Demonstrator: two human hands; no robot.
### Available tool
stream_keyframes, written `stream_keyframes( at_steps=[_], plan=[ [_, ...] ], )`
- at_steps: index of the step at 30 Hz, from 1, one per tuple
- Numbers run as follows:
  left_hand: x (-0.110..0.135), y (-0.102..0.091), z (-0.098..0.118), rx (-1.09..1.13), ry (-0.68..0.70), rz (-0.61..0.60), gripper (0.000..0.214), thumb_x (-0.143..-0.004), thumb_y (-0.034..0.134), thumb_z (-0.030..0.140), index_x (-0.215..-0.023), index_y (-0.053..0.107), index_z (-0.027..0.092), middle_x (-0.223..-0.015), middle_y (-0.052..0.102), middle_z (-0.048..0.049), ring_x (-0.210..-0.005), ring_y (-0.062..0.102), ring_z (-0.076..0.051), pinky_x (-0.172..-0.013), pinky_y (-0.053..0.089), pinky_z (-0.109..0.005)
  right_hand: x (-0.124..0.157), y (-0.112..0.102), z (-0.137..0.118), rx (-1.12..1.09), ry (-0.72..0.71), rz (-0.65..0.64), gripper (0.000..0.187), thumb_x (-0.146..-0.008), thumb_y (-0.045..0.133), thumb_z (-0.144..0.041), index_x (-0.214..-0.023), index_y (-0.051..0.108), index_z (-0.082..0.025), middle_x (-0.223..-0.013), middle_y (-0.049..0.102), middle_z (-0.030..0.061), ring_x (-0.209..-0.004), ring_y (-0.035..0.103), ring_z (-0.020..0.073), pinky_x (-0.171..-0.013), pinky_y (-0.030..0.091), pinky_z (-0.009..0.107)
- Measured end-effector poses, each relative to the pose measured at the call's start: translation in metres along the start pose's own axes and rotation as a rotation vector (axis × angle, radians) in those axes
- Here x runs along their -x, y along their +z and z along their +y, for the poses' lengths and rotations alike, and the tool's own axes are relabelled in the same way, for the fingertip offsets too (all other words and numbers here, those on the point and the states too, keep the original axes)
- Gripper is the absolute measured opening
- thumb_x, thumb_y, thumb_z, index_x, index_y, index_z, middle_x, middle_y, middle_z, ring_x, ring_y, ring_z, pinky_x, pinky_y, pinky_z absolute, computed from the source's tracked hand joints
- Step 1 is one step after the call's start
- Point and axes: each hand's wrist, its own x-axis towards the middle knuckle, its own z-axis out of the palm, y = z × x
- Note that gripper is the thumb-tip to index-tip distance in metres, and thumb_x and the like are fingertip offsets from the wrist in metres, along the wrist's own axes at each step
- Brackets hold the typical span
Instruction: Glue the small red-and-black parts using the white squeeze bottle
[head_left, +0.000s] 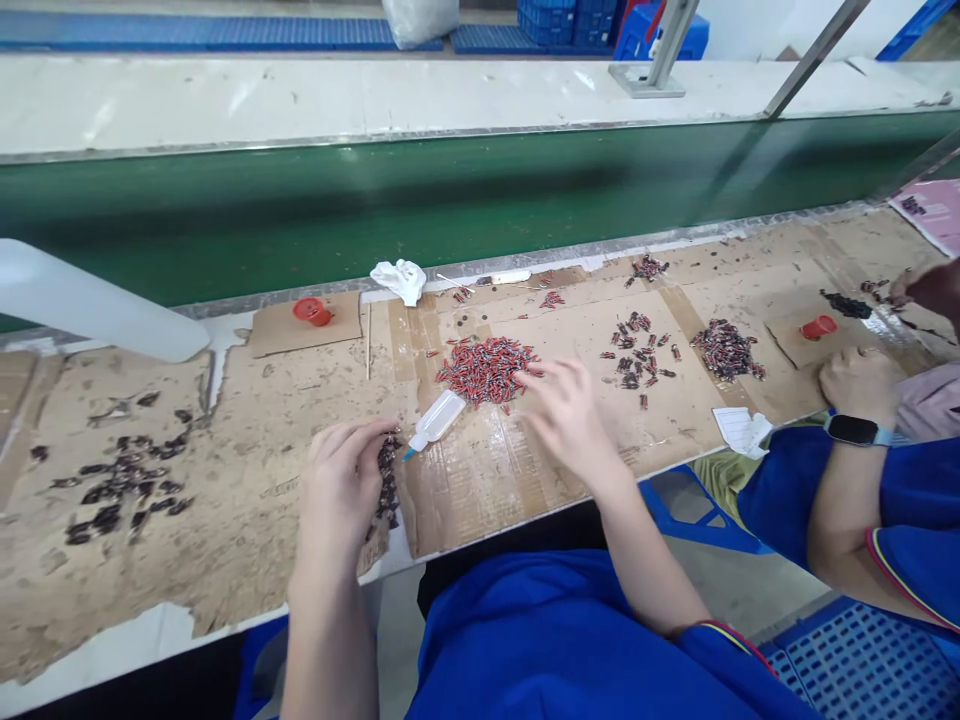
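Place: factory workshop, apparently an assembly line. Evidence: cardboard-covered bench; heaped small red-black parts at right grip; green belt beyond; blue-shirted co-worker farther right.

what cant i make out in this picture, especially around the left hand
Head view: whether the left hand pinches a part; too small to tell.
Head view: how far the heap of small dark parts extends leftward; that hand blocks it.
Head view: any markings on the small red-and-black parts; too small.
Head view: the far end of the smooth white plastic object; cut off by the left edge.
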Motion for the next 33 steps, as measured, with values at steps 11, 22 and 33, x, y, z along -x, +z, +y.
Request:
stream_keyframes(
  at_steps=[11,22,33],
  plan=[
    [-0.008,0.004,-0.033,-0.235,0.242,-0.291,0.034,-0.089,0.038,0.023,-0.077,0.07,0.023,-0.083,0.068,-0.011,-0.079,0.055,-0.028,-0.073,0.046,-0.041,-0.044,0.05,-0.052,0.073,-0.242,-0.409,0.022,-0.095,0.053,-0.013,-0.114,0.063,-0.016,-0.131,0.058,0.0154,-0.137,0.034,0.0329,-0.103,0.041,0.051],
    [0.004,0.018,-0.01,-0.242,0.268,-0.262,0.024,-0.094,0.046,0.03,-0.084,0.067,0.023,-0.103,0.065,-0.0108,-0.097,0.053,-0.028,-0.077,0.043,-0.041,0.016,0.019,-0.014,-1.122,0.588,0.077,0.04,-0.07,0.071,-0.052,-0.092,0.063,-0.02,-0.087,0.069,0.0044,-0.068,0.06,0.0162,-0.061,0.05,0.028],
    [0.02,0.044,0.023,0.105,0.239,-0.241,0.019,-0.092,0.053,0.036,-0.096,0.064,0.022,-0.092,0.071,-0.0063,-0.088,0.064,-0.022,-0.08,0.05,-0.035,0.024,0.03,-0.03,-1.067,0.744,0.193,0.03,-0.066,0.071,-0.046,-0.065,0.055,-0.02,-0.059,0.058,-0.0014,-0.054,0.051,0.0132,-0.052,0.044,0.025]
  ],
)
